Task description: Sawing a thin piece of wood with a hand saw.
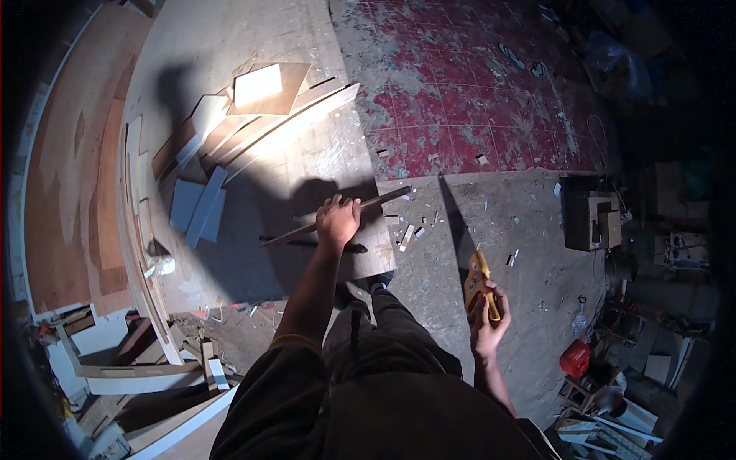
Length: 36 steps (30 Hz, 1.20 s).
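My left hand [338, 221] is closed over a narrow wooden strip [387, 197], which lies slantwise near the front right corner of the pale worktable [199, 46]. The strip's far right end juts past the table edge. In my right hand [488, 328], out to the right of the table, is a handsaw [460, 230] with a yellow handle [477, 277]. Its dark blade points away from me, apart from the strip. My fingers wrap round the handle. A thin dark shape [355, 248] shows on the table beside my left forearm; I cannot tell if it is shadow.
Cut boards and strips [264, 107] lie heaped at the table's far side, with grey-blue pieces [198, 205] nearer. Large wooden panels [69, 176] stand left. Offcuts [406, 238] litter the concrete floor. Cartons [594, 221], a red bag [575, 358] and scrap wood [613, 433] line the right.
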{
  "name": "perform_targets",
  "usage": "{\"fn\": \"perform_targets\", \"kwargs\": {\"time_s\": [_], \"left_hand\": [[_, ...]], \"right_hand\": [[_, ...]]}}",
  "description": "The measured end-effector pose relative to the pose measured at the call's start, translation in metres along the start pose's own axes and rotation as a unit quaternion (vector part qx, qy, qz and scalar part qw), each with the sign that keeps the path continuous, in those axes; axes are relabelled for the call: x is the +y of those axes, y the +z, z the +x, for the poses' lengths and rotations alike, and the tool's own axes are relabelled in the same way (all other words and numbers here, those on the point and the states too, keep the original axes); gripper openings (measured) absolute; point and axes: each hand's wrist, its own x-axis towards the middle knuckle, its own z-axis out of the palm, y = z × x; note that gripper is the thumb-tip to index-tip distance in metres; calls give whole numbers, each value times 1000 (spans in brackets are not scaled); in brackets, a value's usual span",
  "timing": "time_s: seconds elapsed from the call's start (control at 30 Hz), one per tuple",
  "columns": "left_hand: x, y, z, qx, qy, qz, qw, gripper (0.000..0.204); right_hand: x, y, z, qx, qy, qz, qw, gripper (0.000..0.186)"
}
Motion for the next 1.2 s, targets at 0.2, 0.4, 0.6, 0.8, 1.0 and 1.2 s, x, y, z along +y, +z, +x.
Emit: {"fn": "perform_targets", "kwargs": {"time_s": [0.2, 0.4, 0.6, 0.8, 1.0, 1.2], "left_hand": [[-15, 38, 26, 20, -5, 6, 1000, 24], [-4, 61, 37, 25, 24, 5, 999, 18], [8, 72, 42, 43, -10, 17, 999, 15], [-4, 76, 55, 32, -9, -6, 999, 18], [14, 77, 82, 55, -55, -3, 997, 19], [41, 97, 94, 61, -176, 38, 982, 19]], "right_hand": [[6, 12, 26, -50, 26, -30, 998, 27], [4, 18, 57, -56, 40, 8, 998, 25], [-4, 27, 85, -25, 39, 54, 997, 24], [-7, 37, 92, -33, 41, 35, 998, 24], [4, 36, 89, -54, 56, 58, 995, 25], [-7, 49, 88, -99, 5, -57, 993, 30]]}}
